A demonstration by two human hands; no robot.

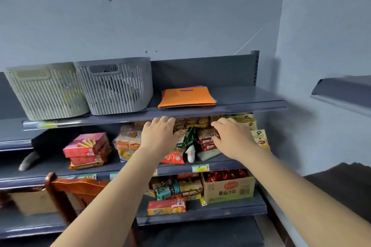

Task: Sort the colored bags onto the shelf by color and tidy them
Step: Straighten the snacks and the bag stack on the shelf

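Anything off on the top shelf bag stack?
Slightly. The flat orange bags lie stacked beside the grey slatted plastic basket, but blue and red bag edges poke out behind the top one, so colours look mixed and the stack is not squared.

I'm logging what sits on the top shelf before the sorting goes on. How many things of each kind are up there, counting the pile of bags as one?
Baskets: 2, one beige and one grey
Bag piles: 1, orange bag on top, blue and red edges showing beneath
Total: 3
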